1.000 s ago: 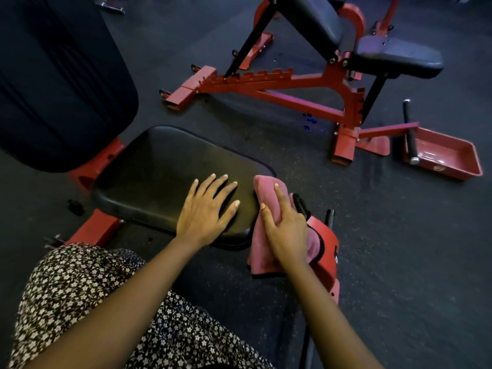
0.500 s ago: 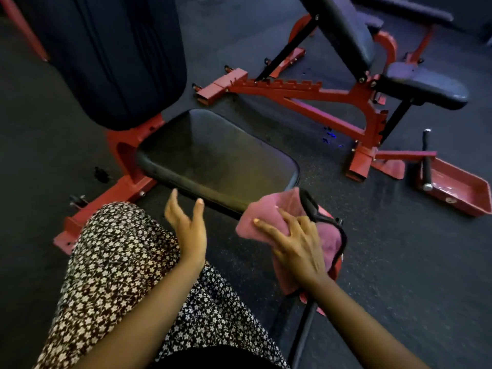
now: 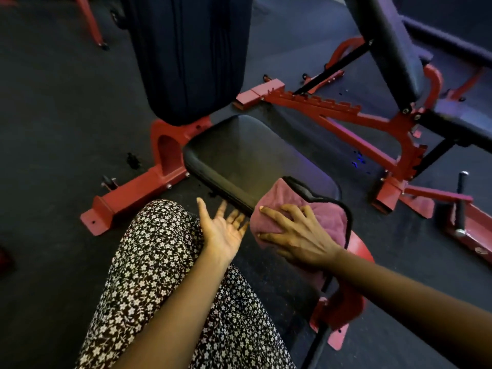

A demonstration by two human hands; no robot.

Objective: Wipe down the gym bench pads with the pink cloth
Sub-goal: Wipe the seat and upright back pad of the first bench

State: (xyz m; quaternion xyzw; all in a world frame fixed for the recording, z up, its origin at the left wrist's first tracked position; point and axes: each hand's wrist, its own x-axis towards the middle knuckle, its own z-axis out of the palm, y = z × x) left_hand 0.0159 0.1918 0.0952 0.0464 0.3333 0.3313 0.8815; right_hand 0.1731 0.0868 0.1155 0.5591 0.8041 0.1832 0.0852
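Left hand [image 3: 223, 233] is off the seat pad [image 3: 253, 155] now. A second ago it lay flat on top, bracing; now it hangs just beside the near edge, palm up, fingers spread and slack, holding nothing. Right hand [image 3: 300, 238] has stayed on the pink cloth [image 3: 282, 195], fingers splayed and pressing it against the near end of the pad, thumb along the cloth's lower edge. The cloth is bunched over that corner, part of it hanging down the red frame [image 3: 356, 251]. Upright back pad [image 3: 191, 62] is now in view behind the seat. Judgement: with the bracing hand lifted, the seat top is free for a full pass, and the back pad likely still needs wiping.
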